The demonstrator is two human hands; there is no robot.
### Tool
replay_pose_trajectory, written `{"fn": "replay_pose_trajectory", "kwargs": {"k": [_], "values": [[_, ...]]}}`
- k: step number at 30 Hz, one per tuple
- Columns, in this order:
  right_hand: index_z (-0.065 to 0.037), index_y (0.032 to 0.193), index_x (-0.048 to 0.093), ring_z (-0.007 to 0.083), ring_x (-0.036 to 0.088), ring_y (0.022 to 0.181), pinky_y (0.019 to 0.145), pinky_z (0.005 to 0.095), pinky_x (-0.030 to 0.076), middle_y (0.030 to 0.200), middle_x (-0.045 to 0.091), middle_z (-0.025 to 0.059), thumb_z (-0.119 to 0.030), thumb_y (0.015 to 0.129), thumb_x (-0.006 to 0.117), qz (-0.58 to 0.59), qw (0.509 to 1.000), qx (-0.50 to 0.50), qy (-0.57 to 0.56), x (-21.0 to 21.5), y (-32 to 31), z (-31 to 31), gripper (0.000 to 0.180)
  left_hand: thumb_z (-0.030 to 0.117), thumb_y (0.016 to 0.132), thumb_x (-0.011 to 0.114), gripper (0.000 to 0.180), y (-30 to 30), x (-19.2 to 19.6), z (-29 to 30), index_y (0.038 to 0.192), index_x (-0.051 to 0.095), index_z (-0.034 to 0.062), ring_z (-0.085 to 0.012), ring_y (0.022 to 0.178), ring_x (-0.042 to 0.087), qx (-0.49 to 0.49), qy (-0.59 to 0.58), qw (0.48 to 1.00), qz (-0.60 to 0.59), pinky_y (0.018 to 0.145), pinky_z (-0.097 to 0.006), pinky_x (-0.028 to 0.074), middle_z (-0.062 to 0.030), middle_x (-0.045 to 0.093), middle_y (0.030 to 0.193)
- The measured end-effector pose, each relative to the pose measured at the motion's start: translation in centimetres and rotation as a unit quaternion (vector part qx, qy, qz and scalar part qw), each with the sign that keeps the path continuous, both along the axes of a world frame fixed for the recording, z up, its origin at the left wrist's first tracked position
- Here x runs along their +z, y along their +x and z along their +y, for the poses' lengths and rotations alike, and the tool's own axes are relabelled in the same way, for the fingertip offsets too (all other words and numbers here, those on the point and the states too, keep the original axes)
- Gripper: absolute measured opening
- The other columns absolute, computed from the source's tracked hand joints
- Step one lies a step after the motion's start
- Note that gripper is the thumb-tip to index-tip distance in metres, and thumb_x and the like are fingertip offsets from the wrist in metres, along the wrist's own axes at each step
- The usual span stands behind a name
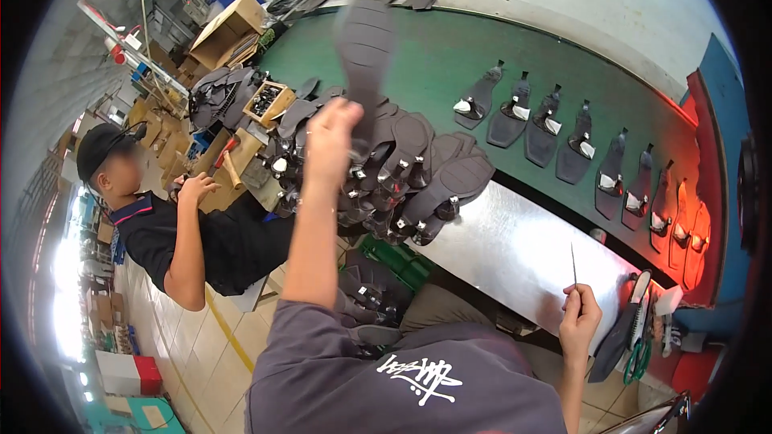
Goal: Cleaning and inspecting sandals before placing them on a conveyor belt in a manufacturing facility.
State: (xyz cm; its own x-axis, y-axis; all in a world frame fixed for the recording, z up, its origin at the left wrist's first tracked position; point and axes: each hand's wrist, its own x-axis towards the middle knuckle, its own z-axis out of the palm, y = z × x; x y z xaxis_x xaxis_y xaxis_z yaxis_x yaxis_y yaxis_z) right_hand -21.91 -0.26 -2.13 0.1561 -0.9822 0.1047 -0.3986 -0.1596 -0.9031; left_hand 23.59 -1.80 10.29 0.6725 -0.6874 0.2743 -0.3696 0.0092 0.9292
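Both of my hands are occupied: the right hand is closed in a pinch on a thin stick that points up over the metal counter. My left hand, raised farther out, seems closed on the narrower part of a dark sole; blur hides just how the fingers wrap it. The dark sole's broad end points up and away from me, beyond my left hand and well apart from the right hand and its stick.

I judge this step to be the handling of a single sole, with the stick not on it. The next move seems to call for lowering the sole clear of the others and steadying it flat.

Green-handled scissors are to the right of my right hand. Past the metal counter, a heap of soles sits behind my left forearm, with a co-worker to its left. Farther off, a row of sandal pieces lies along the green counter, its right end lit red.
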Motion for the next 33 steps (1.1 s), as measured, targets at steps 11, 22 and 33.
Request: {"fn": "replay_pose_trajectory", "kwargs": {"k": [11,22,33], "values": [[0.004,0.099,0.063,0.0243,0.055,0.070,0.066,0.0336,0.044,0.079,0.054,0.0127,-0.002,0.087,0.054,0.162,0.978,-0.049,-0.120,-1.5,-2.8,-2.8,0.016,0.032,0.073,0.065,0.039,14.6,3.2,2.4,0.103,0.072,0.0082,-0.0250,0.086,0.069,0.127,0.444,0.817,-0.345,0.081,-0.034,0.051,-0.0147,0.071,0.093],[-0.007,0.117,0.062,0.0313,0.052,0.091,0.079,0.0418,0.041,0.094,0.054,0.0127,-0.006,0.086,0.057,0.317,0.923,-0.153,-0.155,-4.4,-5.5,-4.4,0.032,0.034,0.074,0.078,0.053,-9.0,-1.8,-10.9,0.116,0.066,0.0031,-0.0171,0.089,0.059,-0.141,0.032,0.984,-0.099,0.079,-0.030,0.049,-0.0117,0.064,0.105],[-0.010,0.131,0.055,0.0307,0.051,0.095,0.087,0.0429,0.040,0.101,0.052,0.0125,-0.005,0.078,0.065,0.327,0.937,-0.114,-0.051,-1.7,-5.5,-4.6,0.054,0.048,0.078,0.070,0.064,-8.7,-17.2,-24.6,0.127,0.058,0.0084,-0.0392,0.128,0.041,0.125,0.415,0.885,-0.169,0.106,-0.054,0.031,-0.0172,0.050,0.132]]}}
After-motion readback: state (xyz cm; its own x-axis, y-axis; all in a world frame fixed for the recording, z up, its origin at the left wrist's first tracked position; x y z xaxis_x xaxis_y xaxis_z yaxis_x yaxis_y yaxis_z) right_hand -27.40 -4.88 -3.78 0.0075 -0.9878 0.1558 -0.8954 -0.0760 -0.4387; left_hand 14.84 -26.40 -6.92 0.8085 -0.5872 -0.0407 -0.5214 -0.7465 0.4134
